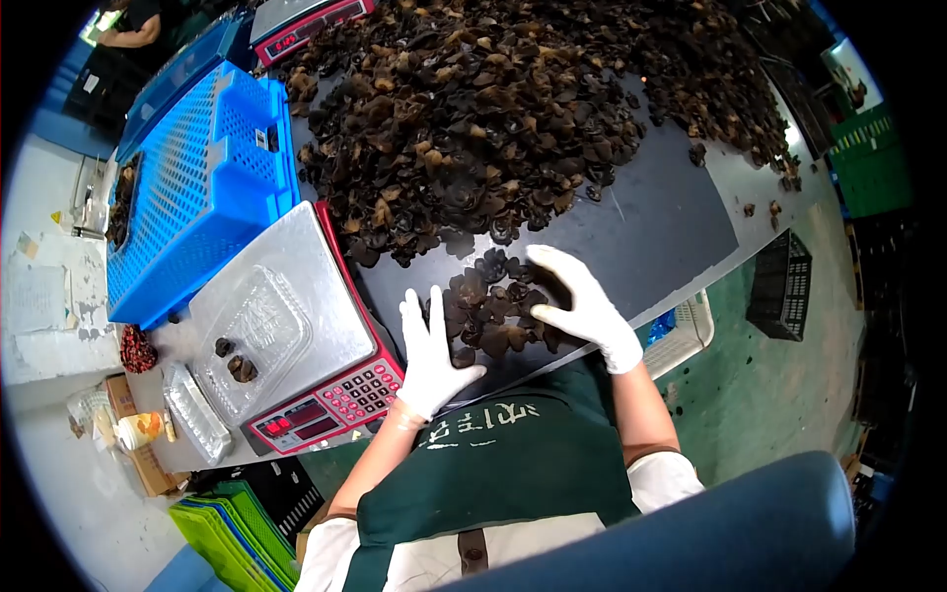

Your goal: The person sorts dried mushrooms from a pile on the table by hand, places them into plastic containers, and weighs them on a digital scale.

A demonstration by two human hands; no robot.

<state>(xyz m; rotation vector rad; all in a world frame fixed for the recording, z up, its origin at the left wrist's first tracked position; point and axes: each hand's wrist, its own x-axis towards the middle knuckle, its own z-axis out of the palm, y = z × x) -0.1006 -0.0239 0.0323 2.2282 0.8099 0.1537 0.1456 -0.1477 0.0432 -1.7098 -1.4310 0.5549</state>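
My left hand (431,357), in a white glove, lies at the left side of a small heap of dark wood ear mushrooms (488,306). Its fingers are stretched out and it grips nothing. On the heap's right side my right hand (585,302), also gloved, curves with thumb and fingers apart, holding nothing. A much larger pile of wood ears (473,128) covers the table beyond. To the left, a silver-topped scale (345,331) with a red body carries a clear plastic tray (264,331) with a few mushroom pieces in it.
A blue perforated crate (197,197) stands left of the pile, and another scale (306,30) is at the far left. More clear trays (195,409) lie beside the near scale. A black crate (781,286) is on the floor at right. A person's arm (133,35) shows at top left.
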